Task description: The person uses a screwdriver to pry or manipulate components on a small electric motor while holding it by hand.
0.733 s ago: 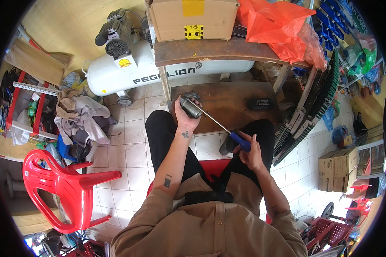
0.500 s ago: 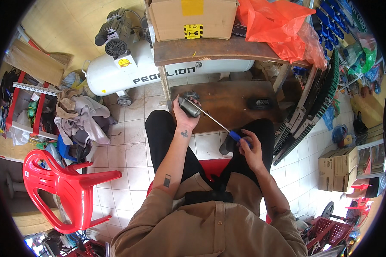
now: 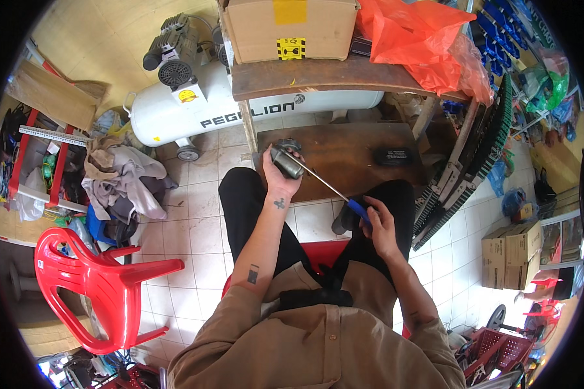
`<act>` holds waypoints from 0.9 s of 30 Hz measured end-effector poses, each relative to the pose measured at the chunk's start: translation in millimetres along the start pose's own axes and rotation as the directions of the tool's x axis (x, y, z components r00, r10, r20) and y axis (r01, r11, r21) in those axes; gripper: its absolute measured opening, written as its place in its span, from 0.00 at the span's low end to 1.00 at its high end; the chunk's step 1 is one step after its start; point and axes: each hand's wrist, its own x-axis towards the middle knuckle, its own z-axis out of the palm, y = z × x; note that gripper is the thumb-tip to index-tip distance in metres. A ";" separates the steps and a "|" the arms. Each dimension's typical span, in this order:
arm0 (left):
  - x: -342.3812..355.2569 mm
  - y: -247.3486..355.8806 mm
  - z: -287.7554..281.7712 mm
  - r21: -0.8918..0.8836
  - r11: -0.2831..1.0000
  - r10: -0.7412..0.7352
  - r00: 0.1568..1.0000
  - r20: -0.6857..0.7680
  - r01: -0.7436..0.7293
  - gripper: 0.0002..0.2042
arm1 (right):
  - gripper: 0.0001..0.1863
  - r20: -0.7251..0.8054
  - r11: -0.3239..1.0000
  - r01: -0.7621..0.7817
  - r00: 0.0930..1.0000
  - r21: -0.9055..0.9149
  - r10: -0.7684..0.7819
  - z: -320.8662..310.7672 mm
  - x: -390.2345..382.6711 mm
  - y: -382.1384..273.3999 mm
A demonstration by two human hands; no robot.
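Note:
My left hand is closed round a dark grey metal cylinder, with a round dark part at its far end. I hold it up between my knees and the wooden shelf. A long-shafted screwdriver with a blue handle is gripped in my right hand, over my right thigh. Its thin metal shaft slants up and left to the cylinder. Whether the tip sits in a screw is hidden by the cylinder and my left fingers.
Ahead stands a wooden two-level bench carrying a cardboard box and an orange plastic bag. A black case lies on its lower board. A white air compressor is behind; a red plastic chair stands left.
The fingers of my right hand have shifted and turned a little around the blue handle. My left hand and the cylinder stay almost still.

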 end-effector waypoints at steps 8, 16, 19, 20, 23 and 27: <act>0.7 -1.6 -1.8 0.010 1.000 0.002 0.999 0.042 -0.002 0.19 | 0.20 -0.004 0.990 0.138 0.990 0.017 -0.138 3.2 5.9 11.7; 1.3 0.1 -1.2 0.016 1.000 0.012 1.000 0.008 -0.012 0.19 | 0.20 0.059 0.984 -0.169 0.984 0.059 0.166 -0.4 0.8 -6.6; 2.0 2.1 -1.6 0.005 1.000 0.024 0.999 -0.024 -0.024 0.19 | 0.18 -0.036 0.995 0.093 0.995 -0.034 -0.094 1.5 2.9 8.1; 2.5 2.6 -1.3 0.002 1.000 0.031 0.999 -0.041 -0.031 0.19 | 0.18 -0.023 0.997 0.079 0.997 0.013 -0.078 -0.2 4.1 10.4; 2.3 1.6 -1.6 0.026 0.999 0.025 0.999 -0.023 -0.024 0.19 | 0.19 0.015 0.992 0.043 0.999 0.115 -0.045 0.8 3.9 7.1; 1.9 0.1 -1.9 0.022 1.000 0.007 1.000 0.001 -0.007 0.19 | 0.20 0.064 0.949 -0.206 0.978 0.240 0.197 9.3 -3.2 -26.5</act>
